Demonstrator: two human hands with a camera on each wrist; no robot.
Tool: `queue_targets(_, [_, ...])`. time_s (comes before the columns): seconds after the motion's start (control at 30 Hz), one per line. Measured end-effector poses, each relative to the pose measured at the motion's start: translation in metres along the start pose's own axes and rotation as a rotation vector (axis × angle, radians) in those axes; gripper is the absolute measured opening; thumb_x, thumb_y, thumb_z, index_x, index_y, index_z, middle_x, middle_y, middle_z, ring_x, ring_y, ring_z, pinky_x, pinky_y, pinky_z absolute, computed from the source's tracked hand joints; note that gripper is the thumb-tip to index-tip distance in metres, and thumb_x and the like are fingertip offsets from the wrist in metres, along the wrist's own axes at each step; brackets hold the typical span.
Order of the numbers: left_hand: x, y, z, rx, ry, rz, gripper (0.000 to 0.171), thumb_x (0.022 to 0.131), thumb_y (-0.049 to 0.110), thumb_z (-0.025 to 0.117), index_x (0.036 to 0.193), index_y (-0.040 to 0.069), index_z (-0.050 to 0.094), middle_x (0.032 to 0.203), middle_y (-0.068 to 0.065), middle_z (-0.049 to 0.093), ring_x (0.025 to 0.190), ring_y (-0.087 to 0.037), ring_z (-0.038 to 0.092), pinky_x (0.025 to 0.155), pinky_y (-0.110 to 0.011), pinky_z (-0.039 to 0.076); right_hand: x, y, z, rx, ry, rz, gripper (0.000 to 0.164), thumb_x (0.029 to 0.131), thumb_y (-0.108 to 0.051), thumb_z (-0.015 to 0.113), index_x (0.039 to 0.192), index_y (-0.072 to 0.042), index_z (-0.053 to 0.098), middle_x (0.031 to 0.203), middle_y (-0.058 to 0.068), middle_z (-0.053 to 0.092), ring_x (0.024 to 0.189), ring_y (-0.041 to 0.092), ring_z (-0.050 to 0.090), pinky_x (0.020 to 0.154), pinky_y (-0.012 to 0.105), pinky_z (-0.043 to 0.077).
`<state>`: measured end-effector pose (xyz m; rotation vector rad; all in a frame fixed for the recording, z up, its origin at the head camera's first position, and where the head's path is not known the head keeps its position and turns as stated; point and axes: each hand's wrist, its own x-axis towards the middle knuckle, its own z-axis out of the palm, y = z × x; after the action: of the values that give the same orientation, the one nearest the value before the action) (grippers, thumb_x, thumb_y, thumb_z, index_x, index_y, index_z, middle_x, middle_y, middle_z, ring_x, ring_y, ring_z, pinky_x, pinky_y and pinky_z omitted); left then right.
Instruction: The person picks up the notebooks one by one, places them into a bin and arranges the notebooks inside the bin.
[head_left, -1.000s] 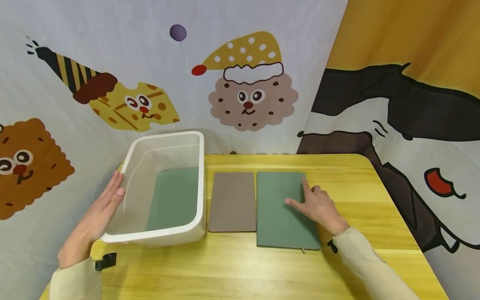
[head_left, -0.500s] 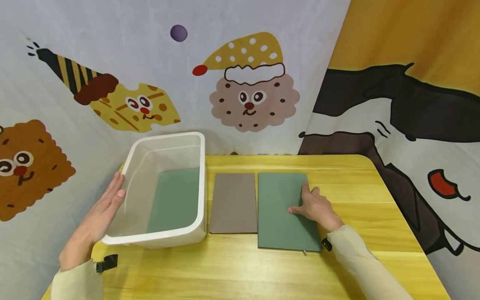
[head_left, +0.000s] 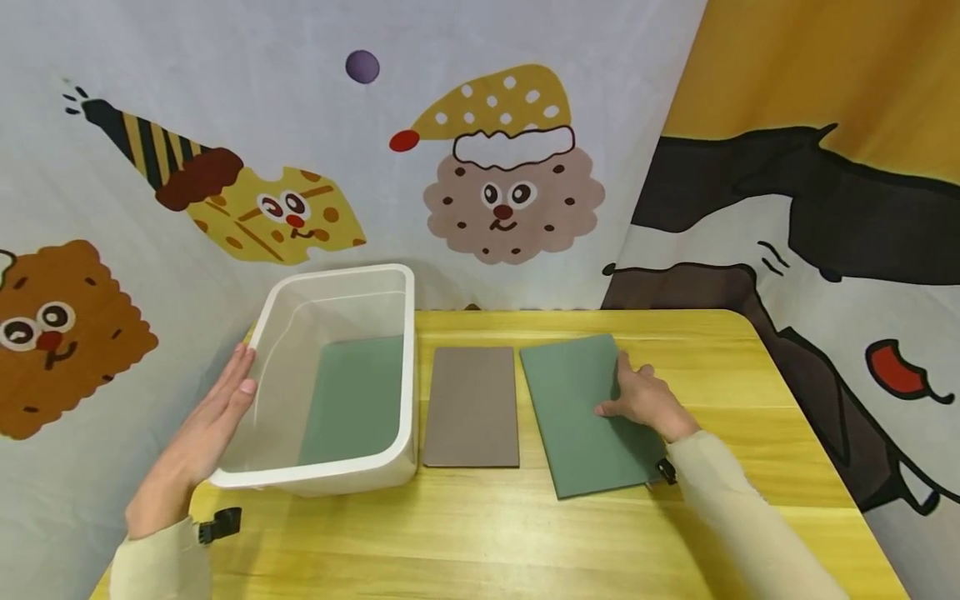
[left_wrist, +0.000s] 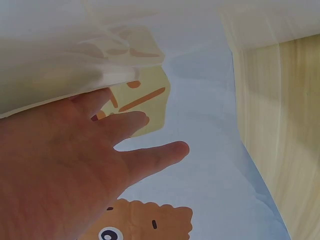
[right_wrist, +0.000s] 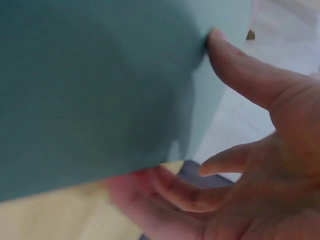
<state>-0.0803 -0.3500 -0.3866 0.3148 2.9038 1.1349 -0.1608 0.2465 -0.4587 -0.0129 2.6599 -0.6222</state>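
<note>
My right hand (head_left: 648,402) pinches the right edge of a green notebook (head_left: 570,417), thumb (right_wrist: 240,70) on the cover and fingers curled under the edge in the right wrist view. The notebook lies turned at an angle, and a small ribbon-like tip sticks out at its bottom edge. Against the left outer wall of a white plastic bin (head_left: 318,477) rests my left hand (head_left: 197,429), its fingers fairly straight. Inside the bin, another green notebook (head_left: 356,400) lies flat on the bottom. Between bin and held notebook is a smaller brown notebook (head_left: 471,408).
The yellow wooden table (head_left: 420,542) runs up to a hanging cloth (head_left: 300,100) printed with cartoon figures at the back and sides. Its rounded corner is at the back right. The bin stands near the table's left side.
My right hand has gripped the green notebook's edge and shifted it to the right, turning it so its bottom swings right and a gap opens beside the brown notebook. My left hand stays at the bin.
</note>
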Motion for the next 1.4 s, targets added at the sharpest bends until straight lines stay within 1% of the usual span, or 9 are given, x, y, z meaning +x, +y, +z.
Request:
queue_targets(0.13, [0.0,0.0,0.002,-0.004,-0.003,-0.002,0.059,0.115,0.031,0.025,0.167,0.015,0.003,0.173,-0.004,-0.011,0.155,-0.048,-0.006,0.114,-0.077,-0.005,0.003,0.002,-0.011,-0.005,-0.036,0.047,0.121,0.091,-0.035,0.082,0.157,0.017,-0.005,0.145,0.058,0.013,0.128,0.073,0.032,0.103,0.071,0.039])
queue_targets(0.3, [0.0,-0.001,0.002,-0.011,-0.004,0.007,0.059,0.115,0.03,0.025,0.167,0.014,0.003,0.173,-0.006,-0.011,0.155,-0.046,-0.007,0.115,-0.076,-0.006,0.007,0.008,-0.015,-0.03,-0.069,0.04,0.127,0.09,-0.042,0.082,0.155,0.019,-0.008,0.145,0.058,0.02,0.132,0.071,0.031,0.105,0.07,0.038])
queue_targets(0.53, [0.0,-0.001,-0.002,-0.017,-0.005,0.004,0.059,0.115,0.031,0.023,0.167,0.015,0.003,0.173,-0.004,-0.012,0.155,-0.047,-0.008,0.113,-0.077,-0.007,0.01,0.014,-0.014,-0.016,-0.06,0.035,0.135,0.086,-0.05,0.083,0.157,0.013,-0.013,0.147,0.057,0.018,0.134,0.069,0.031,0.106,0.07,0.038])
queue_targets(0.7, [0.0,0.001,-0.001,-0.016,-0.01,-0.003,0.059,0.115,0.032,0.024,0.167,0.015,0.003,0.173,-0.003,-0.012,0.154,-0.049,-0.007,0.112,-0.079,-0.006,0.008,0.015,-0.014,-0.031,-0.04,0.03,0.136,0.084,-0.052,0.084,0.159,0.011,-0.009,0.147,0.055,0.026,0.134,0.068,0.032,0.105,0.071,0.038])
queue_targets(0.9, [0.0,0.001,-0.001,-0.023,-0.007,-0.005,0.059,0.115,0.032,0.024,0.167,0.014,0.003,0.173,-0.004,-0.011,0.155,-0.049,-0.007,0.112,-0.079,-0.006,0.007,0.016,-0.014,-0.062,-0.037,0.012,0.133,0.085,-0.054,0.082,0.159,0.013,-0.006,0.146,0.045,0.041,0.127,0.061,0.048,0.098,0.066,0.045])
queue_targets(1.0, [0.002,0.002,-0.001,-0.02,-0.008,-0.006,0.059,0.115,0.032,0.024,0.167,0.015,0.003,0.173,-0.003,-0.012,0.155,-0.049,-0.007,0.111,-0.08,-0.005,0.008,0.02,-0.014,-0.065,-0.022,0.0,0.132,0.084,-0.057,0.082,0.162,0.008,-0.004,0.145,0.043,0.043,0.122,0.057,0.054,0.091,0.064,0.048])
queue_targets(1.2, [0.003,0.003,-0.001,-0.011,-0.012,-0.011,0.059,0.115,0.033,0.024,0.167,0.016,0.003,0.172,-0.003,-0.012,0.154,-0.051,-0.007,0.11,-0.081,-0.004,0.008,0.03,-0.008,-0.039,0.056,-0.084,0.124,0.085,-0.055,0.082,0.167,-0.005,0.002,0.135,0.045,0.049,0.103,0.046,0.06,0.074,0.053,0.05])
queue_targets(1.3, [0.002,0.002,-0.002,-0.013,-0.011,-0.011,0.059,0.115,0.032,0.023,0.167,0.016,0.003,0.172,-0.003,-0.012,0.154,-0.049,-0.008,0.111,-0.08,-0.005,0.009,0.037,-0.003,0.012,0.092,-0.156,0.113,0.089,-0.048,0.081,0.167,-0.006,0.009,0.142,0.044,0.045,0.115,0.053,0.055,0.081,0.059,0.05])
queue_targets(1.4, [-0.001,0.001,-0.002,-0.014,-0.011,-0.017,0.059,0.115,0.033,0.023,0.167,0.016,0.003,0.172,-0.002,-0.012,0.155,-0.048,-0.009,0.11,-0.08,-0.006,0.008,0.045,0.0,0.078,0.101,-0.216,0.102,0.093,-0.041,0.079,0.166,-0.005,0.017,0.155,0.04,0.034,0.134,0.058,0.041,0.098,0.069,0.043])
